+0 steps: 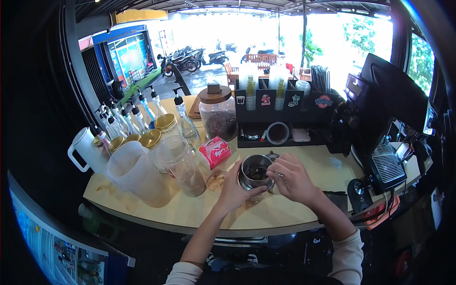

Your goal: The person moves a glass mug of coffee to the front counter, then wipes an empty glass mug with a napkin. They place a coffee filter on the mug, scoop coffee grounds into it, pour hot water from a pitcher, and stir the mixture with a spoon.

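A shiny metal coffee drip filter (256, 170) sits over a glass (256, 195) near the counter's front edge, dark stuff inside it. My left hand (233, 191) wraps round its left side, thumb across the front. At the right rim, the fingers of my right hand (290, 176) are pinched together over the opening; what they hold, if anything, is hidden. Behind the filter a small metal piece (272, 156) partly shows. Left of my left hand stands a small container of light brown contents (217, 181), with a pink tissue pack (215, 151) behind it.
Clear plastic pitchers (137, 173) and a tall clear container (183, 166) stand at left, near gold-lidded jars (151, 138) and pump bottles (180, 111). A wooden-lidded jar (217, 116) and black cup organiser (285, 107) line the back. A monitor (394, 85) and scale (359, 194) are at right.
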`<control>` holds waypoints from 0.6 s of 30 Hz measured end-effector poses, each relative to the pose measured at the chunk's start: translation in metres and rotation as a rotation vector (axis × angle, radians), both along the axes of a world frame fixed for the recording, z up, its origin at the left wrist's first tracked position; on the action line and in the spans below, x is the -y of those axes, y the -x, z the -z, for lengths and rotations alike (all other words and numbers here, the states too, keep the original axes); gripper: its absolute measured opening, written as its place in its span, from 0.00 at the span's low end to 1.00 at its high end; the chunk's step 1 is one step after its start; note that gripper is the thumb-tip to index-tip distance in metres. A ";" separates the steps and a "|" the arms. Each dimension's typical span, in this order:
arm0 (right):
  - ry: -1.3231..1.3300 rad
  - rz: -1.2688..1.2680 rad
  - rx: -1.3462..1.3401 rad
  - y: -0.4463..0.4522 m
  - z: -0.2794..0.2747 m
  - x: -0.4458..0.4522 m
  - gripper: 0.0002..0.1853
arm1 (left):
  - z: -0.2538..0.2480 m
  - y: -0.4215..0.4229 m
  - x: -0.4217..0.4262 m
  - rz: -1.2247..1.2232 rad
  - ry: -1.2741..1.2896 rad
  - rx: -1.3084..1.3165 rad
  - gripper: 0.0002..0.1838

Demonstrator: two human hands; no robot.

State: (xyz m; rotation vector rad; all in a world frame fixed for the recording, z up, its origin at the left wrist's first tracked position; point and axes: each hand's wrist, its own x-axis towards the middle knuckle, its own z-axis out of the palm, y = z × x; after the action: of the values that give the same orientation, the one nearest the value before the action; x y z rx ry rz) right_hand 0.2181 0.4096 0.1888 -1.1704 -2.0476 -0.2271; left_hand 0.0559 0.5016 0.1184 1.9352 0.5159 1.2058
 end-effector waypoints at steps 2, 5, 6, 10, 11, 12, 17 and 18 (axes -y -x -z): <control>-0.034 0.063 0.021 -0.001 -0.002 -0.002 0.03 | 0.000 0.001 -0.001 0.006 0.008 -0.016 0.40; 0.047 -0.029 -0.081 0.000 0.001 -0.001 0.02 | 0.002 0.000 -0.002 0.012 0.011 -0.019 0.40; 0.048 -0.028 -0.080 0.000 0.001 -0.002 0.02 | 0.002 -0.001 -0.002 0.008 0.011 -0.005 0.40; 0.002 0.019 -0.065 -0.005 0.004 -0.004 0.01 | 0.002 0.000 -0.002 0.038 0.034 -0.014 0.40; 0.011 -0.019 -0.083 -0.006 0.005 -0.005 0.01 | 0.004 0.000 -0.002 0.033 0.027 -0.008 0.41; 0.009 -0.018 -0.081 -0.005 0.004 -0.003 0.01 | 0.004 -0.001 -0.003 0.027 0.021 0.000 0.41; 0.000 0.029 -0.071 -0.009 0.002 -0.002 0.02 | 0.002 0.000 -0.002 0.033 0.033 -0.019 0.41; -0.001 0.030 -0.071 -0.009 0.003 -0.002 0.02 | 0.002 0.000 -0.002 0.044 0.039 -0.028 0.42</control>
State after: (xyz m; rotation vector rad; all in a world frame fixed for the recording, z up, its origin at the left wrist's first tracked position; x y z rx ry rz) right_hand 0.2270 0.4117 0.1856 -1.1924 -1.9688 -0.1981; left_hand 0.0561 0.5032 0.1162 1.9230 0.5054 1.1347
